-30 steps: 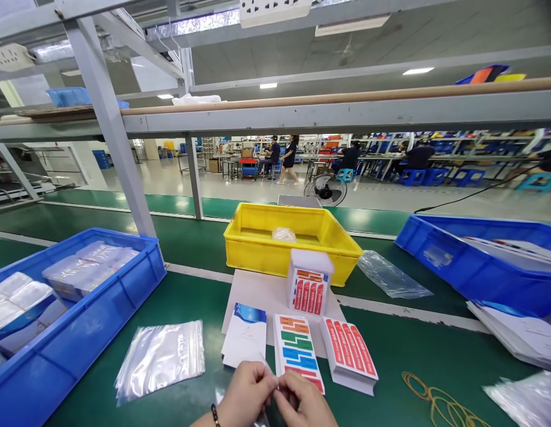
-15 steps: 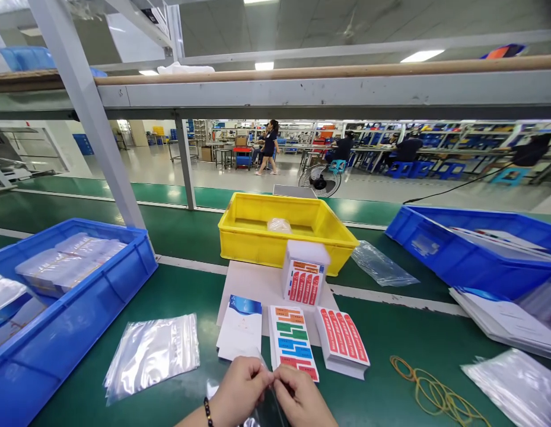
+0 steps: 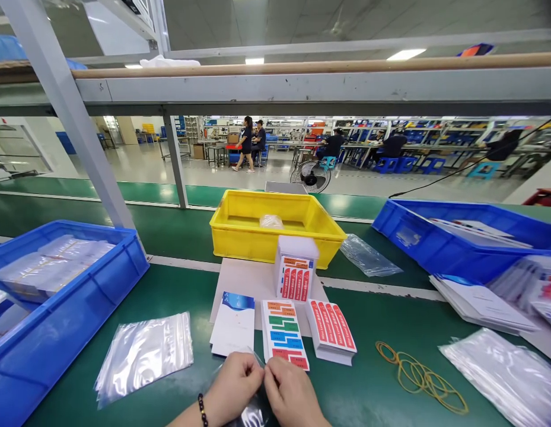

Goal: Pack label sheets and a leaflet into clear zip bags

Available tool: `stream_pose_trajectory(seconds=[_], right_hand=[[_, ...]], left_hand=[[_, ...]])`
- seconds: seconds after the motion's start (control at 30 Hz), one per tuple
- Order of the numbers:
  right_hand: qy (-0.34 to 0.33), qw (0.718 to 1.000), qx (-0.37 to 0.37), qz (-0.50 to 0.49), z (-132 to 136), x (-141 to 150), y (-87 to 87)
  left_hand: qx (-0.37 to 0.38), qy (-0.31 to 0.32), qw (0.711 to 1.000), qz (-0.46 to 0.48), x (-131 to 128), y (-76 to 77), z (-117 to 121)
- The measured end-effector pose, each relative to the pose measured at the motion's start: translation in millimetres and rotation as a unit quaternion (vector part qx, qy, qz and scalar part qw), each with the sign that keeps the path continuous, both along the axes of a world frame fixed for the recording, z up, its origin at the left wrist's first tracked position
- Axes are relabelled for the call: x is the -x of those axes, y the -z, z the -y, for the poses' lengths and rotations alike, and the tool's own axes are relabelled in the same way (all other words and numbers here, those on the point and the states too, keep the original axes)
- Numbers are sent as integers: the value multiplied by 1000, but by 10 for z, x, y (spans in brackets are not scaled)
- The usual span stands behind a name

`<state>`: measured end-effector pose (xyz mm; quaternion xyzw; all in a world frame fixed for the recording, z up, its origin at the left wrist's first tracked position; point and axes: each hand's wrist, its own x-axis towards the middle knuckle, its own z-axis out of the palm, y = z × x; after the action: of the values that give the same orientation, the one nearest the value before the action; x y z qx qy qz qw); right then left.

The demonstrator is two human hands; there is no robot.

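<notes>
My left hand (image 3: 237,379), with a beaded bracelet at the wrist, and my right hand (image 3: 290,388) meet at the bottom centre. Both are closed, fingertips pinching the edge of a clear plastic bag (image 3: 252,413) that hangs between them, mostly hidden. Just beyond lie a white booklet with a blue top (image 3: 234,323), a stack of colour-striped sticker sheets (image 3: 284,335) and a stack of red-and-white sticker sheets (image 3: 332,329). Behind these stands an upright block of sticker cards (image 3: 296,270). Flat clear bags (image 3: 146,353) are piled to the left of my hands.
A yellow bin (image 3: 275,237) stands behind the stacks. Blue bins sit left (image 3: 79,314) and right (image 3: 462,249). Rubber bands (image 3: 420,376), more clear bags (image 3: 502,373) and booklets (image 3: 480,302) lie at the right. A metal post (image 3: 75,118) rises at the left. People are in the background.
The view has swung slightly to the right, so the table things appear shifted left. Both hands still pinch the bag's edge, drawn close together. A background person has walked left.
</notes>
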<state>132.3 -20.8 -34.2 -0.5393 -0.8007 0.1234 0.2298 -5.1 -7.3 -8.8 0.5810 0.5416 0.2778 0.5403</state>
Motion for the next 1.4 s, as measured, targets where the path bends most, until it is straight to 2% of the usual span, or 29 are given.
stream_pose_trajectory(seconds=[0.1,0.23,0.3,0.37,0.43,0.53,0.57,0.63,0.7,0.73,0.8,0.87,0.93,1.0,1.13,1.27,1.4], right_hand=[[8,993,-111,41,2,15,76],[40,983,-173,38,-31,-32,26],[17,982,-186,12,-21,-55,-53],[-38,983,-179,-7,8,-62,-128],[-87,984,-156,-7,36,-60,-171],[-119,985,-123,-11,39,-75,-179],[-127,986,-106,-21,29,-90,-182],[-143,987,-47,-54,4,-134,-217],[-156,983,35,-88,-16,-194,-299],[-160,979,77,-97,-22,-229,-352],[-156,971,155,-93,-27,-305,-465],[-137,963,217,-76,-27,-386,-561],[-127,960,240,-71,-28,-452,-626],[-140,962,220,-83,-35,-482,-656],[-149,976,122,-101,-96,-377,-599],[-157,987,-11,-30,-223,-103,-402],[-187,976,-96,56,-339,168,-207]], left_hand=[[20,-9,1000,-1,-1,0,-2],[65,-4,998,6,-13,-10,12],[83,-16,996,14,-4,-22,0],[97,-30,995,22,23,-35,-30],[111,-37,993,23,62,-53,-62],[111,-47,993,13,125,-111,-76],[67,-56,996,4,146,-140,-67],[-94,-39,995,-23,182,-209,-31],[-249,48,965,-61,210,-273,9],[-281,102,951,-82,221,-298,24],[-259,177,941,-124,239,-331,37],[-223,182,943,-165,258,-346,31],[-208,173,943,-194,277,-349,20],[-200,179,940,-210,289,-337,21],[-197,235,931,-196,264,-261,70],[-191,306,919,-160,187,-147,133],[-169,348,916,-110,146,-61,154]])
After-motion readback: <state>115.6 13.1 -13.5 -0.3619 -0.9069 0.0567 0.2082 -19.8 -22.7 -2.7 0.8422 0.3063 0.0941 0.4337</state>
